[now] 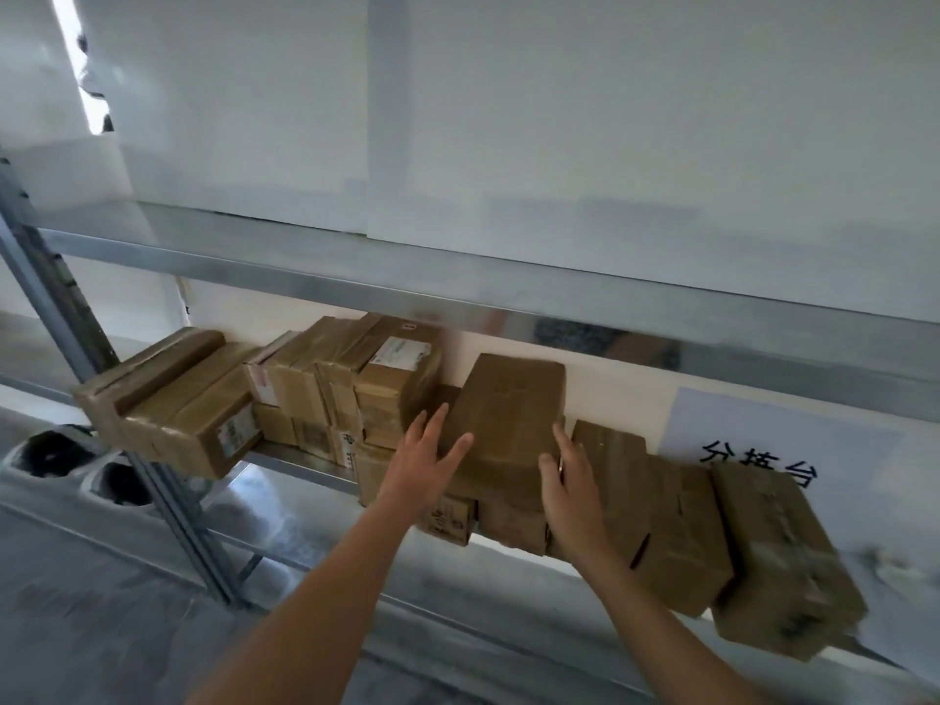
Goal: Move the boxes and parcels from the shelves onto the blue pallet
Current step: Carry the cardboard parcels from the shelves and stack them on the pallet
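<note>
On the middle shelf (285,452), a long row of brown cardboard boxes remains, so the job looks far from finished: most of the load has yet to go, and the blue pallet is nowhere in view, so I cannot tell how much sits on it already. At about nine o'clock from the hands a taped parcel (175,399) overhangs the shelf's left end; at ten to eleven o'clock stands a stack of cartons (351,384) with white labels; from three to four o'clock more boxes (681,526) lean in a row toward the right.

Dead ahead at twelve o'clock, a tall box (508,414) stands on top of lower cartons, and both hands frame it. The left hand (424,463) has its fingers straight and spread, laid flat against the box's left face. The right hand (569,475) presses against the right face with fingers nearly straight, the thumb toward the front; a ring shows on one finger. Neither hand curls around an edge, so the box seems squeezed between two palms rather than gripped, probably just at the start of the lift.
</note>
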